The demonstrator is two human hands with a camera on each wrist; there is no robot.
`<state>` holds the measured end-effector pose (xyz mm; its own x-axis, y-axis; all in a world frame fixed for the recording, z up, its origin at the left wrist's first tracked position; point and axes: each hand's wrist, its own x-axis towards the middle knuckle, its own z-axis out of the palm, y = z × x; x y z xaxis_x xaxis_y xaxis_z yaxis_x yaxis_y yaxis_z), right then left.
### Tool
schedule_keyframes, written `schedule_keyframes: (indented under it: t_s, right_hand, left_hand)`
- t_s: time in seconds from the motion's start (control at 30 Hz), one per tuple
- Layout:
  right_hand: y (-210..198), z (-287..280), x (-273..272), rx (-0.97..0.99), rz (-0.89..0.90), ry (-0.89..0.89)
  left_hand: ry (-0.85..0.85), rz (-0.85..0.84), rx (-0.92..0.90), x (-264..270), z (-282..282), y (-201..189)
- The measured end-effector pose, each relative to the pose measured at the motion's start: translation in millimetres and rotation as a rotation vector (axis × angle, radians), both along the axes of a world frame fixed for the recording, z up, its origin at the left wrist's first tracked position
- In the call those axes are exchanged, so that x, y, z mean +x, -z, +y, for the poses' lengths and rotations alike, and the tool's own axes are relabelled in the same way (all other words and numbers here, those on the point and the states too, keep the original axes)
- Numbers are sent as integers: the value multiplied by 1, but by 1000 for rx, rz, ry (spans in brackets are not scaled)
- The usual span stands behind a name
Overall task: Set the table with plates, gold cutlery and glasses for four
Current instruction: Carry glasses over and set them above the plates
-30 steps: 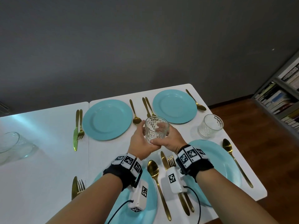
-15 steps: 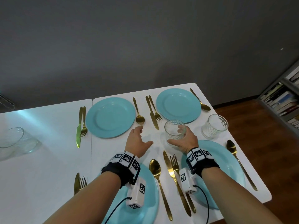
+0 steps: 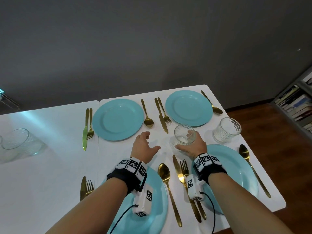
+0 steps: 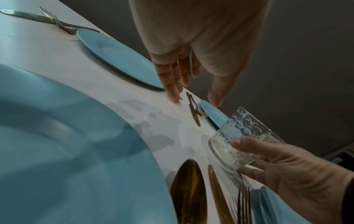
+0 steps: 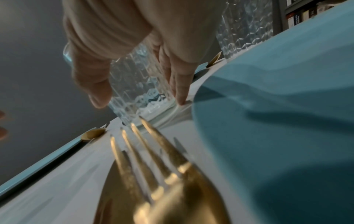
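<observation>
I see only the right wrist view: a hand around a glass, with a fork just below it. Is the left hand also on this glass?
Observer: No. In the head view the left hand is apart from the glass and holds nothing; only the right hand grips it.
Operator: At which place is this glass?
Observer: Just beyond the tips of the knife and fork that lie left of the near right plate.
Operator: Are there more glasses elsewhere?
Observer: Yes, glassware stands at the far left of the table; how many pieces, I cannot tell.
</observation>
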<state>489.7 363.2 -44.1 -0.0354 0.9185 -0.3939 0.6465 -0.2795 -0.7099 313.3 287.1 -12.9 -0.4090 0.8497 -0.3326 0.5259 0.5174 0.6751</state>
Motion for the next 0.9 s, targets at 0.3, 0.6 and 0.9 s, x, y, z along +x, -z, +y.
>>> schedule_keyframes:
  t_s: [0.3, 0.6, 0.9]
  right_hand:
    - [-6, -6, 6, -26, -51, 25]
    - [-65, -11, 4, 43, -54, -77]
    - [-143, -47, -142, 132, 23, -439]
  left_hand:
    - [-15, -12, -9, -4, -6, -4]
    - [-76, -23, 34, -26, -24, -8]
    - [-309, -65, 237, -113, -58, -22]
